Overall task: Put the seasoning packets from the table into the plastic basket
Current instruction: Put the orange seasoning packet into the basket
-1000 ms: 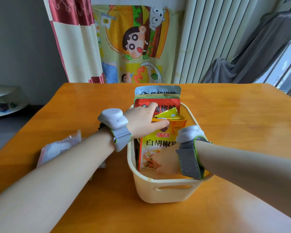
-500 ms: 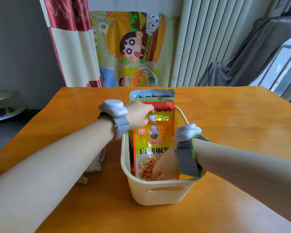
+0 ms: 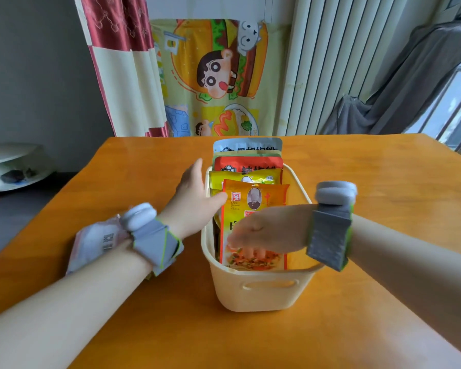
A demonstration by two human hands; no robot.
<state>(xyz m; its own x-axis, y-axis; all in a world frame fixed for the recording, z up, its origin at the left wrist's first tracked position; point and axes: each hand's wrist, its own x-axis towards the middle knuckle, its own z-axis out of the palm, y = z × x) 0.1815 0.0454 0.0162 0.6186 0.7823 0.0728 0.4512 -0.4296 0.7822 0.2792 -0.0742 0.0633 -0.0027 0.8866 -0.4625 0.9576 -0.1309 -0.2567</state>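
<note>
A pale, see-through packet [image 3: 96, 242] lies flat on the table [image 3: 383, 166], partly hidden under the left wrist, so it is not put away yet. The left hand [image 3: 194, 198] is open and holds nothing; it rests at the basket's left wall, maybe to keep it steady. In the cream plastic basket [image 3: 261, 291], bright packets stand in a row, an orange one [image 3: 253, 206] in front. The right hand [image 3: 266, 230] presses on it, fingers blurry, so I cannot tell its grip

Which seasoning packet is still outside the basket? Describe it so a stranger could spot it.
On the orange table, look left of the cream basket. The pale translucent packet lies flat there, partly under the left wrist, unlike the colourful packets standing in the basket.
</note>
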